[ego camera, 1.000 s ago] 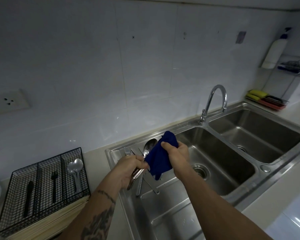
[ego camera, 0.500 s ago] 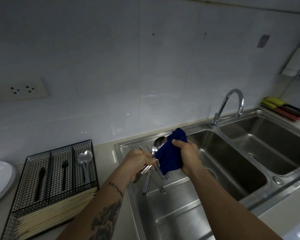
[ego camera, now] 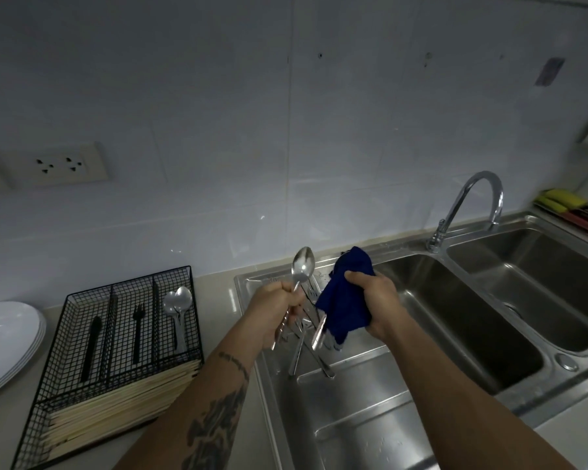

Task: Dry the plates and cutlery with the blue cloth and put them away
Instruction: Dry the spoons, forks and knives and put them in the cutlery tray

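Observation:
My left hand (ego camera: 275, 305) grips a steel spoon (ego camera: 303, 268) by its handle, bowl upright above the sink's draining board (ego camera: 353, 418). My right hand (ego camera: 375, 301) holds the bunched blue cloth (ego camera: 345, 307) just right of the spoon, apart from it. Several more pieces of cutlery (ego camera: 311, 337) lie on the draining board under both hands, partly hidden by the cloth. A black wire cutlery tray (ego camera: 123, 337) on the counter to the left holds spoons (ego camera: 177, 305), a black fork, a black knife and chopsticks. White plates (ego camera: 7, 337) are stacked at the far left.
A double steel sink (ego camera: 455, 317) with a curved tap (ego camera: 469, 205) fills the right side. Sponges in a red holder (ego camera: 571, 212) sit at the far right by the wall. A wall socket (ego camera: 53, 164) is above the tray.
The spoon has come out of the cloth and risen with my left hand, now standing upright and separate. The view has shifted left, showing more of the plates.

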